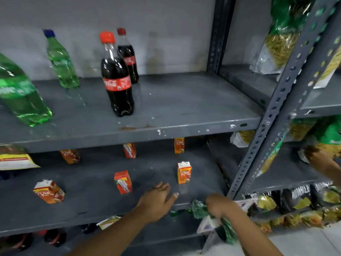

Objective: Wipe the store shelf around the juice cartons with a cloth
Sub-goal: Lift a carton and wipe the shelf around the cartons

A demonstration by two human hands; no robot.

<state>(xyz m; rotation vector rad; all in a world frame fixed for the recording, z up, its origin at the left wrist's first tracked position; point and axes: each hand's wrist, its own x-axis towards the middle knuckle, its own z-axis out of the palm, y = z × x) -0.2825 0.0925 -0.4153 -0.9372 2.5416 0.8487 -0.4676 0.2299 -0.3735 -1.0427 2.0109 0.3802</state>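
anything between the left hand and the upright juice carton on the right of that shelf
No. In the head view, only bare grey shelf lies between the left hand and the upright juice carton. The nearest other carton stands off to the hand's left.

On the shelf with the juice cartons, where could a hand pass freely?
Bare grey shelf lies along the front edge, between the tipped orange juice carton and the left hand, and between the front and back carton rows. The upright carton crowds the right.

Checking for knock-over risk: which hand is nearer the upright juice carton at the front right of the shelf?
Left. The left hand lies flat on the shelf just below-left of the carton; the right hand, gripping the green cloth, is off the shelf's front edge, lower right.
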